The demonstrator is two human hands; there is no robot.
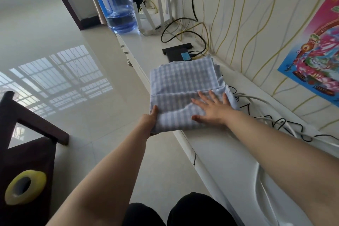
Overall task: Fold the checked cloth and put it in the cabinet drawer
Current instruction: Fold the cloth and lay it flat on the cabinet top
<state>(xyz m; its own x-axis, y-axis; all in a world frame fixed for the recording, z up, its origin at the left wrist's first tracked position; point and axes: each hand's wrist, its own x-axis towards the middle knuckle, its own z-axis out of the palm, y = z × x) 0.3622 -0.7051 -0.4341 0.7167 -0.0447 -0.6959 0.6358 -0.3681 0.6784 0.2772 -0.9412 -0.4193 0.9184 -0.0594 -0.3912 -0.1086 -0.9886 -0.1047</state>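
A blue-and-white checked cloth (pixel 181 86) lies partly folded on top of the long white cabinet (pixel 216 150), with its left side at the front edge. My right hand (pixel 211 108) presses flat on the near fold, fingers spread. My left hand (pixel 149 121) grips the cloth's near-left corner at the cabinet's front edge, thumb on top, fingers hidden beneath. Drawer fronts with small knobs (pixel 126 52) run along the cabinet's left face; they look closed.
Behind the cloth sit a black box (pixel 178 54), a white router (pixel 156 18) and a blue water jug (pixel 115 3). Cables (pixel 275 119) trail along the wall side. A dark wooden chair with a yellow tape roll (pixel 24 187) stands at lower left on the glossy tiled floor.
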